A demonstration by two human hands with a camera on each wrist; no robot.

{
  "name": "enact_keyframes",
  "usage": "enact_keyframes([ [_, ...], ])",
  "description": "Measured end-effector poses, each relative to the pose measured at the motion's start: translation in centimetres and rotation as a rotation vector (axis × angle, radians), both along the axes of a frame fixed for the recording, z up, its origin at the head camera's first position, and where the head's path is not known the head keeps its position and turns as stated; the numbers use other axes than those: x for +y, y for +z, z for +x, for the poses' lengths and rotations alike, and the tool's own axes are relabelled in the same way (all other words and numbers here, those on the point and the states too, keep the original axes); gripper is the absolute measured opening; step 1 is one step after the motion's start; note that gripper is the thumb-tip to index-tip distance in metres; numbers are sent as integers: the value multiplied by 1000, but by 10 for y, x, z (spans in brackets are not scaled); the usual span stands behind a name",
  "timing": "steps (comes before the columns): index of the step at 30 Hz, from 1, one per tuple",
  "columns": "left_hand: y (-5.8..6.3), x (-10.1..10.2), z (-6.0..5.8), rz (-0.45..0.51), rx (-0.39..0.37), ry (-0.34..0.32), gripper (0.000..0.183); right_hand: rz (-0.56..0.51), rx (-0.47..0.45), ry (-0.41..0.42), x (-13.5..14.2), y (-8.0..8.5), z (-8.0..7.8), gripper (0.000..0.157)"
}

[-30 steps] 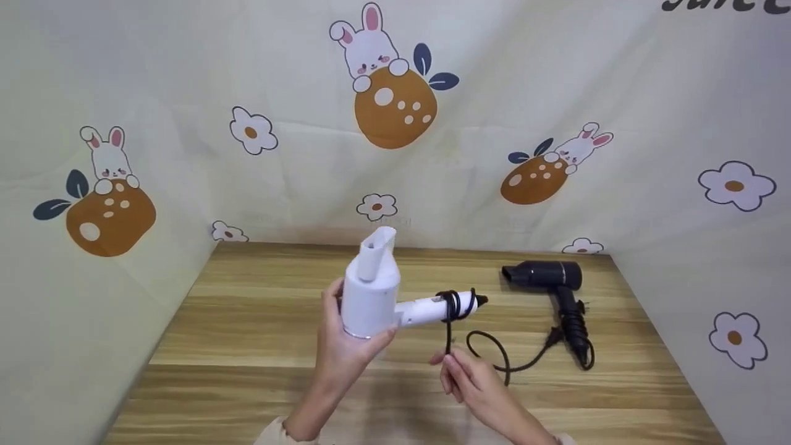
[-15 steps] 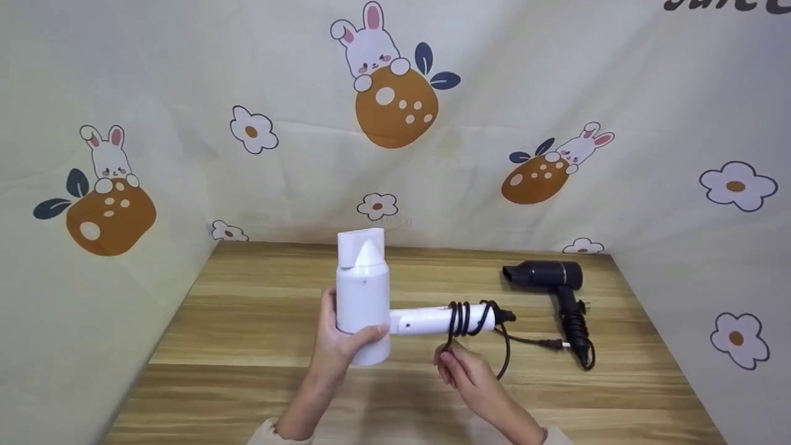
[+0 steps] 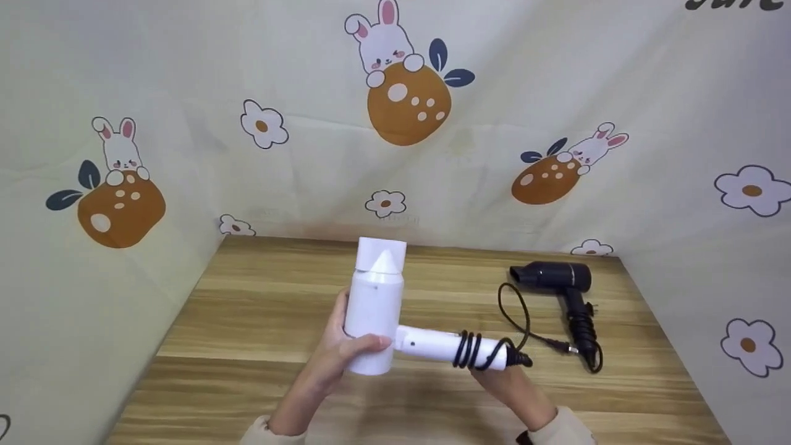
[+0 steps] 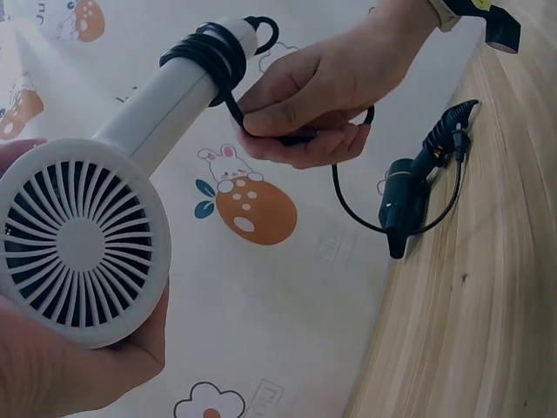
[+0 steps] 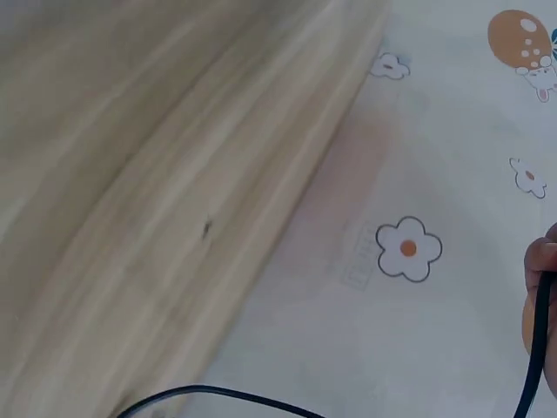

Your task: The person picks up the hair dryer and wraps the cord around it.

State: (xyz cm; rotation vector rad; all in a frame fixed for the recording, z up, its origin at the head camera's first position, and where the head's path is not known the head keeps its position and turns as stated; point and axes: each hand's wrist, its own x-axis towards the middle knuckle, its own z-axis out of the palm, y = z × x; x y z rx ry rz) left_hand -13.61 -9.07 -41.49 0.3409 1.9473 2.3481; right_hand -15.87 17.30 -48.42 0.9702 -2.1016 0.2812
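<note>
A white hair dryer (image 3: 374, 309) is held up over the table, nozzle pointing away and handle to the right. My left hand (image 3: 346, 346) grips its barrel, thumb across the front. In the left wrist view the round slotted rear grille (image 4: 83, 244) faces the camera. Several turns of black cord (image 3: 471, 350) are wound round the handle. My right hand (image 4: 318, 96) pinches the cord just below those turns; in the head view it is mostly hidden behind the handle. The loose end of the cord loops to the right and ends in a plug (image 3: 570, 348).
A black hair dryer (image 3: 550, 276) lies at the right of the wooden table (image 3: 266, 296), its own cord wound round the handle. The white dryer's plug is right beside that handle. A printed cloth (image 3: 309, 167) with rabbits and flowers encloses the back and sides.
The white hair dryer's handle has swung down and right, and its nozzle has turned. My right hand has moved from below the cord to behind the handle. The loose cord now loops higher.
</note>
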Motion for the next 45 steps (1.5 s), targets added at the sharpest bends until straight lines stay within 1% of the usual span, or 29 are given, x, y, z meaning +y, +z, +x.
enact_keyframes([
  [2, -1, -3, -1, -39, 15, -25, 86, -19, -85, 134, 4, 7, -6, 12],
  [3, -2, -4, -1, -55, 20, -41, 86, -25, -131, 196, 6, 10, -8, 7],
  [4, -2, -5, -1, -72, 26, -55, 85, -51, -205, 263, 8, 14, -11, 6],
  [5, -3, -5, -2, -93, 34, -69, 85, -105, -286, 326, 9, 18, -13, 9],
  [6, -3, -6, -2, -114, 44, -81, 84, -91, -316, 331, 12, 21, -15, 8],
  [8, -4, -6, -3, -151, 65, -105, 84, -57, -403, 295, 16, 27, -16, 8],
  [12, -5, -6, -4, -228, 116, -132, 83, -3, -624, 175, 20, 46, -12, 20],
  [13, -5, -6, -4, -241, 128, -136, 83, 9, -663, 141, 20, 51, -11, 23],
  [14, -5, -7, -4, -253, 134, -135, 83, 23, -681, 104, 20, 55, -9, 26],
  [16, -5, -6, -4, -270, 137, -128, 83, 38, -695, 35, 19, 63, -6, 31],
  [19, -4, -4, -3, -293, 129, -105, 85, 19, -725, -29, 18, 70, 0, 36],
  [22, -4, -1, -2, -333, 135, -82, 85, -39, -779, -37, 15, 75, 5, 35],
  [24, -4, 1, -2, -365, 146, -54, 86, -81, -814, -38, 13, 78, 8, 33],
  [27, -5, 4, -2, -393, 157, 7, 87, -152, -846, -35, 11, 80, 12, 33],
  [30, -8, 6, -5, -385, 150, 85, 86, -232, -859, -7, 9, 79, 14, 37],
  [33, -11, 5, -9, -362, 144, 157, 85, -293, -820, 45, 7, 77, 17, 36],
  [35, -14, 4, -12, -346, 142, 199, 85, -307, -780, 66, 5, 76, 19, 33],
  [38, -17, 3, -14, -335, 144, 247, 86, -318, -748, 89, 2, 74, 22, 29],
  [42, -18, 3, -14, -324, 141, 275, 88, -312, -698, 146, -4, 72, 27, 25],
  [45, -16, 6, -13, -303, 151, 278, 87, -280, -618, 177, -9, 69, 31, 23],
])
